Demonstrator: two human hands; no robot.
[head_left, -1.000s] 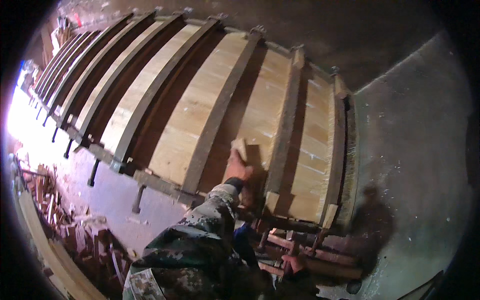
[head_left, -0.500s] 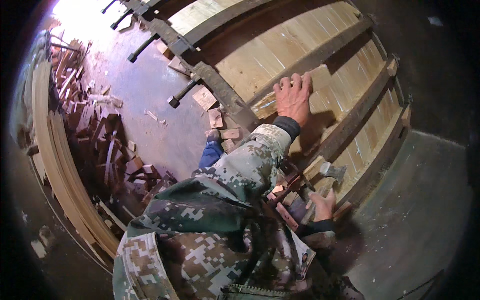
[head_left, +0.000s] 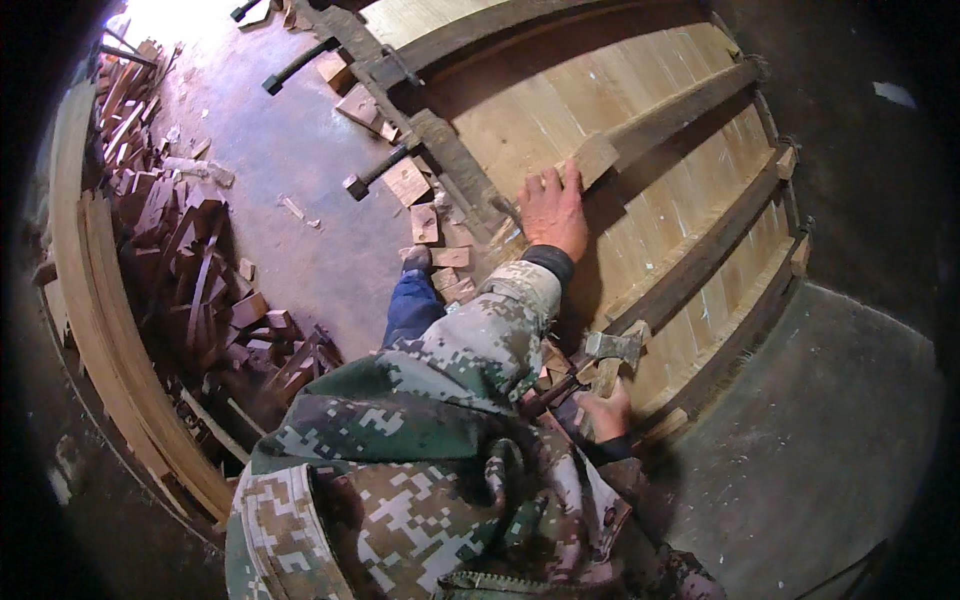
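Observation:
My left hand is closed on a pale wooden block, which lies along a dark wooden bar crossing a panel of light boards. The block sticks out past my fingertips; my palm hides its near part. Lower right, my right hand grips the wooden handle of a hatchet. Its metal head is up, over the panel's near edge, with the flared side toward the boards. A steel beam with clamp bolts runs along the panel's left end.
Small wooden blocks lie on the floor by the steel beam, beside my blue-trousered leg. Farther left is a heap of reddish offcuts and a stack of long planks. Grey floor lies right of the panel.
My left hand and the wooden block have shifted left along the bar, toward the steel beam. My right hand has moved left with the hatchet, whose head has turned.

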